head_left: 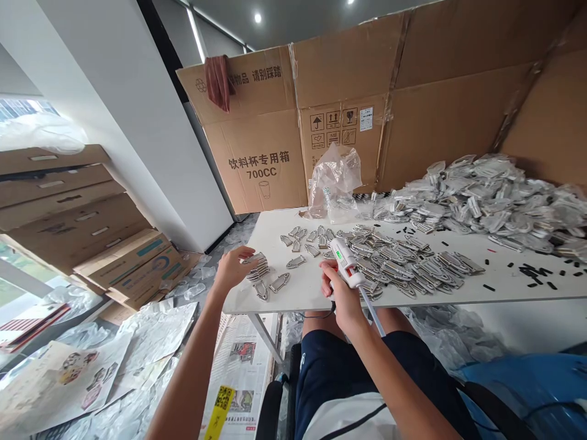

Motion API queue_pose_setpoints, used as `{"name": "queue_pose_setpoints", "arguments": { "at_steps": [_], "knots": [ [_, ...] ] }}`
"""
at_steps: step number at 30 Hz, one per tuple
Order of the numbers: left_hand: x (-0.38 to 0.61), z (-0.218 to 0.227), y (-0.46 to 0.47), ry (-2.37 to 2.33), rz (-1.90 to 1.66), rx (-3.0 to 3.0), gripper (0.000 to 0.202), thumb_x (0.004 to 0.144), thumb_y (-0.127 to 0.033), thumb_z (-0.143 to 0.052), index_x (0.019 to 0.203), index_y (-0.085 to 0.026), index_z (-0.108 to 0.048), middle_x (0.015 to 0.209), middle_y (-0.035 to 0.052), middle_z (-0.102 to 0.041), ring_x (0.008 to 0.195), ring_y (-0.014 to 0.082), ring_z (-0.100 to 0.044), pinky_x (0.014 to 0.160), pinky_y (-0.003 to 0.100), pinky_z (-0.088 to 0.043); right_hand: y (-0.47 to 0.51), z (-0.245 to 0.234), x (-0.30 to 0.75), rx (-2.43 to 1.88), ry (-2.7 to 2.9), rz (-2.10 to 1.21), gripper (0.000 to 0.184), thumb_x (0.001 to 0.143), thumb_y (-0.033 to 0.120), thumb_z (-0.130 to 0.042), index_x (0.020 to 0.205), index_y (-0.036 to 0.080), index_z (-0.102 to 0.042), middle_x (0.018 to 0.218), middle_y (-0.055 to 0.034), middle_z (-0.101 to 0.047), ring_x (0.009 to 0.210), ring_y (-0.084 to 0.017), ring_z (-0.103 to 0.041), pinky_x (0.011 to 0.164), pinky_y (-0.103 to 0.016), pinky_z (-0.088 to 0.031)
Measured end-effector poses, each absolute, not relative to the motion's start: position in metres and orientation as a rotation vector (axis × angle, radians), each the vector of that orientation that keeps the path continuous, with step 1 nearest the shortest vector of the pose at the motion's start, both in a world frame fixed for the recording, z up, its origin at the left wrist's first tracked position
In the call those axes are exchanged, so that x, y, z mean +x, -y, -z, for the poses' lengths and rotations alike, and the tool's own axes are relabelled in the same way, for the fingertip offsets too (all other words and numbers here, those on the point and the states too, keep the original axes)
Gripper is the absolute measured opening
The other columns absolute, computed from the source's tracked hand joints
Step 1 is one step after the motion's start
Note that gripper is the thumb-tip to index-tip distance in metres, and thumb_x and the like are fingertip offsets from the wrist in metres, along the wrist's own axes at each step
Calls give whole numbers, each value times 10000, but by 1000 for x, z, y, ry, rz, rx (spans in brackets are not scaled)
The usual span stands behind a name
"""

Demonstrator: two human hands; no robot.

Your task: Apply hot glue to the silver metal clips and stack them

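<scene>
My right hand (pixel 342 290) is closed round a white hot glue gun (pixel 346 263), a glue stick (pixel 372 310) jutting from its rear. At the table's left end, my left hand (pixel 233 269) has its fingers curled against a stack of silvery metal frames (pixel 260 267); part of the grip is hidden. Two loose metal frames (pixel 279 282) lie just in front of that stack. Between my hands a single frame (pixel 296 262) rests on the white table (pixel 284 299). A large spread of similar frames (pixel 403 263) covers the table beyond and right of the glue gun.
Plastic-wrapped pieces (pixel 495 192) are heaped at the back right. Small black strips (pixel 534 272) lie scattered at the right. A clear plastic bag (pixel 334 183) stands against the tall cardboard wall (pixel 257 140). Cardboard boxes (pixel 132 263) are piled at the left.
</scene>
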State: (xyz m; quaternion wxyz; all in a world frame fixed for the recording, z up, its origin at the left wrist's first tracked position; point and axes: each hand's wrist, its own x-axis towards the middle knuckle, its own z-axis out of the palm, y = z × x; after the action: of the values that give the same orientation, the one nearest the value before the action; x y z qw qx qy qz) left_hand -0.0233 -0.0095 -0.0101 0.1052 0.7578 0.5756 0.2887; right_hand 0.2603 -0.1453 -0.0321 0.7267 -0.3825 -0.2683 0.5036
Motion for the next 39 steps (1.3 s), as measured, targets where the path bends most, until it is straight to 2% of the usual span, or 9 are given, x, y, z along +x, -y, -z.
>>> {"name": "queue_pose_setpoints", "arguments": {
  "at_steps": [7,17,22,24,26,29,32,36,39],
  "knots": [
    [-20,9,13,-1721,-756,2274,381,837,-489,-728,1153,-279,-764,1153,58,-858,1092,333,-786,969,449,-600,145,33,259,-841,593,-1106,312,758,456,-848,875,230,-668,591,95,-502,436,-63,-358,448,-236,-320],
    [-16,-2,18,-1777,-664,2329,356,883,-444,-698,1192,-275,-749,1209,68,-842,1099,340,-786,912,439,-596,145,35,260,-842,599,-1104,289,787,442,-839,885,228,-671,601,94,-507,441,-62,-366,457,-235,-336],
    [14,-1,33,-1750,-740,2458,309,968,-352,-623,1236,-248,-738,1279,124,-784,1218,386,-712,1028,530,-559,143,37,258,-846,590,-1107,283,787,431,-850,880,230,-675,590,99,-478,452,-64,-353,466,-236,-324],
    [39,8,39,-1623,-702,2554,262,1003,-327,-610,1221,-273,-743,1249,99,-785,1223,346,-701,1067,501,-554,144,38,256,-851,590,-1107,281,784,426,-853,871,228,-674,585,101,-468,449,-62,-345,468,-237,-320],
    [67,20,41,-1470,-604,2638,220,993,-327,-680,1195,-292,-759,1230,77,-793,1221,318,-693,1066,459,-567,145,38,255,-855,604,-1111,275,785,422,-852,864,225,-677,593,97,-479,444,-60,-352,468,-240,-320],
    [100,39,35,-1397,-495,2686,258,1006,-330,-726,1255,-264,-746,1279,114,-766,1238,306,-674,1108,496,-549,147,37,255,-857,628,-1116,274,798,431,-850,858,222,-683,609,92,-484,442,-56,-364,465,-239,-308],
    [115,51,22,-1431,-440,2674,264,1066,-382,-679,1285,-241,-726,1359,122,-717,1202,269,-688,1073,507,-579,149,35,259,-856,622,-1110,280,800,430,-858,853,222,-677,597,94,-463,450,-58,-365,468,-233,-301],
    [113,49,15,-1410,-439,2663,253,1081,-384,-661,1274,-236,-730,1380,116,-706,1183,253,-699,1041,477,-605,147,36,266,-857,627,-1093,281,797,424,-861,841,222,-670,573,95,-454,454,-63,-370,470,-231,-289],
    [100,33,24,-1390,-497,2635,261,1062,-385,-681,1276,-244,-727,1296,105,-745,1123,243,-715,1027,464,-601,145,37,268,-855,612,-1093,286,786,431,-865,832,221,-675,567,97,-449,447,-64,-365,463,-235,-288]
  ]
}}
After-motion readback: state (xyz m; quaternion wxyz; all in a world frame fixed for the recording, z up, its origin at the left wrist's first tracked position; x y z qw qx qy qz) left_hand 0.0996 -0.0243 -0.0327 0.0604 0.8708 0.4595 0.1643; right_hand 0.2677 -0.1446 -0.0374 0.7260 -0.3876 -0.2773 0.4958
